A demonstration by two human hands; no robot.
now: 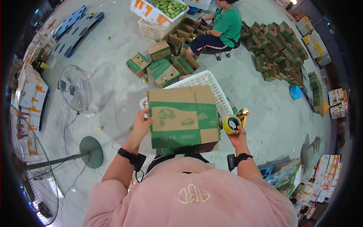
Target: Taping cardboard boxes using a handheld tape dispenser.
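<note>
A stack of flattened green and brown cardboard boxes (175, 116) lies before me, on top of a white plastic basket (217, 88). At the stack's left edge, my left hand (143, 123) has its thumb on the top box and its fingers along the side. My right hand (237, 137) grips a tape dispenser with a roll of yellow tape (231, 124), just right of the stack. The dispenser's metal head (243, 113) points away from me. The basket's near part is hidden under the cardboard.
A person in a green shirt (228, 24) sits beyond the basket among open cartons (173, 41). Closed cartons (163, 72) lie nearer. A crate of green fruit (160, 21) stands behind. Fans (75, 89) are at left, piled cartons (276, 48) at right.
</note>
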